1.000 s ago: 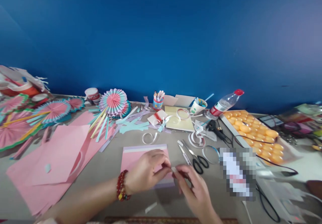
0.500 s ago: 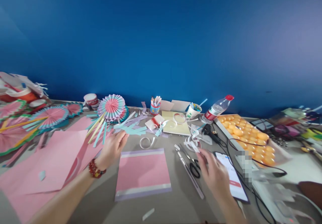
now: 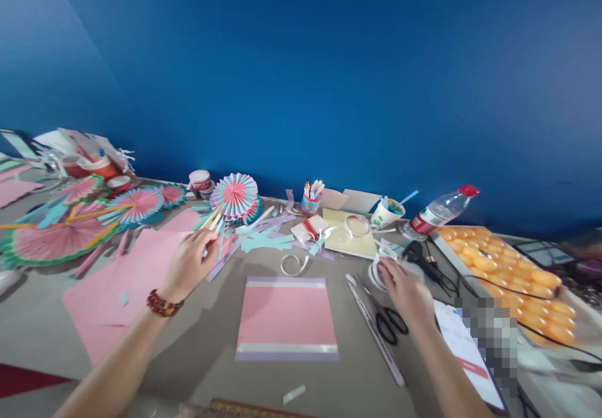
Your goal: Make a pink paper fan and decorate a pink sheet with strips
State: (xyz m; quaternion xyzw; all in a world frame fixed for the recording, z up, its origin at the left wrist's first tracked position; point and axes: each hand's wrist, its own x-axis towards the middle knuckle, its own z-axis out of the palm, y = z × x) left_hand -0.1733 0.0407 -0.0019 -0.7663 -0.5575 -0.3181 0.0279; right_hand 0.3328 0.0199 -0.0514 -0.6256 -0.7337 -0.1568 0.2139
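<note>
My left hand [image 3: 190, 262], with a red bead bracelet at the wrist, reaches out to the left over pink paper sheets [image 3: 136, 267]. Its fingers close around the sticks of a round pleated paper fan [image 3: 234, 195]. My right hand [image 3: 404, 289] lies palm down at the right, fingers curled over a curl of white paper strip [image 3: 379, 261], just above black-handled scissors [image 3: 388, 321]. Between the hands lies a square pink sheet with lilac and white bands [image 3: 286, 318], untouched.
More pleated fans [image 3: 70, 230] cover the left. A pen cup [image 3: 310, 202], paper cup [image 3: 386, 212], tilted water bottle [image 3: 439, 211], tray of orange balls [image 3: 503, 267], a phone [image 3: 465, 349], a ruler [image 3: 376, 333] and cables surround the work area. A blue wall stands behind.
Both hands left the pink sheet and moved apart. The left went up and left to the fan sticks, the right went to the paper curl by the scissors. The camera turned slightly left.
</note>
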